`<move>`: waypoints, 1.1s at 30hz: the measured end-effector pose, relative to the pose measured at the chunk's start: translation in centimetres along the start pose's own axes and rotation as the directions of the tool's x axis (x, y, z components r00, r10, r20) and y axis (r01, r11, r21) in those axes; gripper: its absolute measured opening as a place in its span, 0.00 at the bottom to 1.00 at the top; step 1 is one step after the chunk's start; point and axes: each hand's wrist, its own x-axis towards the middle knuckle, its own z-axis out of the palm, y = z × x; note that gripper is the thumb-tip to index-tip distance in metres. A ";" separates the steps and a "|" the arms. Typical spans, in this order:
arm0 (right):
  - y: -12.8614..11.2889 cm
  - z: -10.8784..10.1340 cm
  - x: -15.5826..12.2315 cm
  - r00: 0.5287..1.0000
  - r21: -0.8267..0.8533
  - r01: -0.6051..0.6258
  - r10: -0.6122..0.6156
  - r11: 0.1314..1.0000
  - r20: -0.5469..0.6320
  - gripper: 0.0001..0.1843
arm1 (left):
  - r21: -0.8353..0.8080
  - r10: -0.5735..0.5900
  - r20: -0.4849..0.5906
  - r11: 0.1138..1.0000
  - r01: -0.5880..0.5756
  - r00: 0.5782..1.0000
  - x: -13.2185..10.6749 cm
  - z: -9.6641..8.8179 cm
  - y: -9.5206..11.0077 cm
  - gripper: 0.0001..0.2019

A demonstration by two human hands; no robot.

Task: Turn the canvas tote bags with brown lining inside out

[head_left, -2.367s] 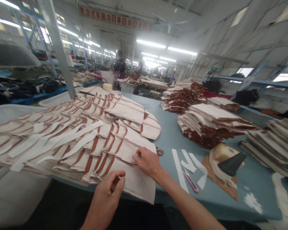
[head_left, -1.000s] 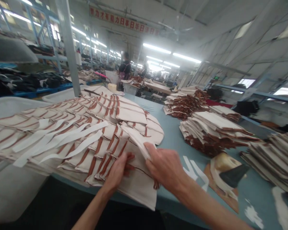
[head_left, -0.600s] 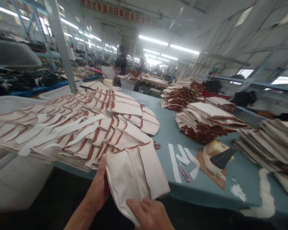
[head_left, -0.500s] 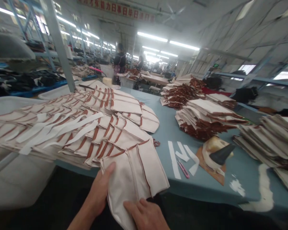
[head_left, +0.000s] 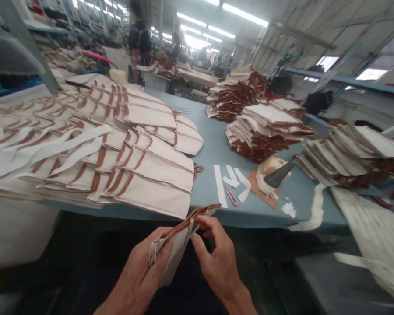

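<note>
While the left hand [head_left: 141, 273] grips the folded canvas bag [head_left: 174, 249] in its palm, the right hand [head_left: 218, 262] pinches its upper edge, and the bag's long axis slants up and rightward between them.

Below the edge of the blue table [head_left: 206, 144], the left hand [head_left: 141, 275] and right hand [head_left: 216, 258] grip a folded cream bag [head_left: 175, 243] with brown trim, near the overlapping bags [head_left: 144, 175] and pink snips [head_left: 230, 196].

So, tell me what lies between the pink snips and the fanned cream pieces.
Head view: one long white strip on the blue table, beside the pink snips.
</note>
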 end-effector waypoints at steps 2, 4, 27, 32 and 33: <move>0.2 -0.5 0.2 0.991 -0.058 0.127 -0.129 0.990 -0.039 0.20 | 0.006 0.026 0.033 1.000 -0.026 0.999 -0.5 -0.3 0.5 0.24; 0.1 -0.8 0.5 0.974 -0.092 0.220 -0.223 0.971 -0.028 0.24 | 0.011 0.041 0.038 0.999 -0.042 0.998 -1.2 -0.5 0.9 0.23; -0.6 -0.1 -2.8 0.918 -0.054 0.397 -0.397 0.916 -0.001 0.24 | -0.003 -0.083 -0.091 0.997 0.083 0.992 -4.9 -0.6 0.7 0.27; -2.5 -1.9 -0.9 0.906 0.150 0.303 -0.333 0.941 0.260 0.03 | 0.058 0.006 0.043 0.998 -0.008 0.999 -4.4 -1.1 -0.4 0.28; -3.1 -2.1 -0.4 0.892 0.202 0.237 -0.295 0.950 0.343 0.04 | 0.070 0.006 0.071 0.997 -0.011 0.997 -4.3 -1.1 -0.6 0.29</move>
